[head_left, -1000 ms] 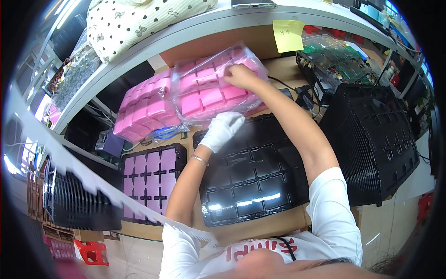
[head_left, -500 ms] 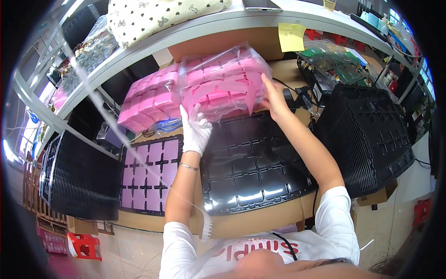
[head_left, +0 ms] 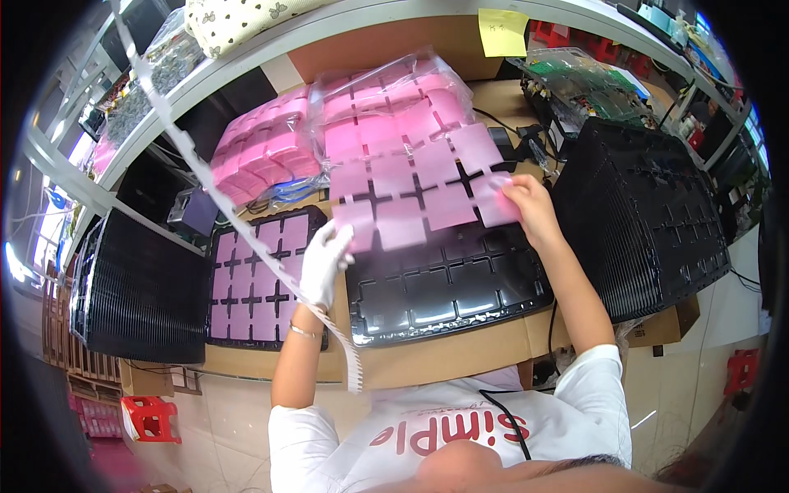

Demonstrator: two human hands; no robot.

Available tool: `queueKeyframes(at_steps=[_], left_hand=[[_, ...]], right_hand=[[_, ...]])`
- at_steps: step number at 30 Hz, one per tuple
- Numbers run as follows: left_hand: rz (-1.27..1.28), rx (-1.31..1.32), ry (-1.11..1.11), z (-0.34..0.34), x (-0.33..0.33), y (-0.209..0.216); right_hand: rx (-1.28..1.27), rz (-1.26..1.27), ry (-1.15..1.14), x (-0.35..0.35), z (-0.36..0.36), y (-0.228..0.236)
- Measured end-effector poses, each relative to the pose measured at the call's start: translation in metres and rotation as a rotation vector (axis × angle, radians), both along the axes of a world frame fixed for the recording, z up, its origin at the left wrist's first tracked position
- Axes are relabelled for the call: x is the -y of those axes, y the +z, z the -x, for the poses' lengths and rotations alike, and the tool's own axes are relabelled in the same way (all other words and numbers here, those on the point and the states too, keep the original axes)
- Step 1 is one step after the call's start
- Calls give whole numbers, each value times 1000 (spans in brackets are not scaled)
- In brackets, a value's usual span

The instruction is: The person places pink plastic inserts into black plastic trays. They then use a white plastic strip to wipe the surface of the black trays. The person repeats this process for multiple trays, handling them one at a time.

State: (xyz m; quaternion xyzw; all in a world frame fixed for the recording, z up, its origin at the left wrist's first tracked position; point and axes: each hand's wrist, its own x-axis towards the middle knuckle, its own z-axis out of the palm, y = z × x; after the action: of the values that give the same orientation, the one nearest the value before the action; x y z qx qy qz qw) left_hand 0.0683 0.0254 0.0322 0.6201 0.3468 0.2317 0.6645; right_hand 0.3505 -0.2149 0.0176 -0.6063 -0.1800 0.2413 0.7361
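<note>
A thin pink sheet with cross-shaped cutouts (head_left: 403, 227) is stretched between my two hands, above the far part of a black plastic tray (head_left: 436, 308). My left hand (head_left: 326, 263), in a white glove, pinches its near left corner. Bare, my right hand (head_left: 532, 207) grips the right edge between thumb and fingers. Beyond the sheet, a stack of like pink sheets (head_left: 374, 107) lies in an opened clear plastic bag. To the left, another black tray (head_left: 210, 316) has a pink sheet (head_left: 260, 275) lying in it.
Tall stacks of black trays stand at left (head_left: 152, 296) and right (head_left: 641, 238). A second pink stack (head_left: 267, 156) sits at the back left. Circuit boards (head_left: 588, 86) lie at the back right. A pale toothed strip (head_left: 193, 152) crosses the view in front of my left wrist.
Both hands have come back from the bagged stack toward me. A pink sheet has come off the stack with them and now spreads over the black tray.
</note>
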Motion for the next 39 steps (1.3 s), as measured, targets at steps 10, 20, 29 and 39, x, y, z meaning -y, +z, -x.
queueKeyframes(at_steps=[10, 20, 29, 39], left_hand=[[-466, -511, 21, 60, 91, -4], [-445, -561, -37, 63, 97, 1], [-1246, -210, 69, 12, 13, 8], [-1033, -714, -457, -119, -116, -11]], right_hand=[[474, 288, -81, 93, 64, -36], [584, 385, -131, 99, 66, -48], [1044, 572, -314, 74, 39, 1], [867, 377, -7, 10, 18, 7]])
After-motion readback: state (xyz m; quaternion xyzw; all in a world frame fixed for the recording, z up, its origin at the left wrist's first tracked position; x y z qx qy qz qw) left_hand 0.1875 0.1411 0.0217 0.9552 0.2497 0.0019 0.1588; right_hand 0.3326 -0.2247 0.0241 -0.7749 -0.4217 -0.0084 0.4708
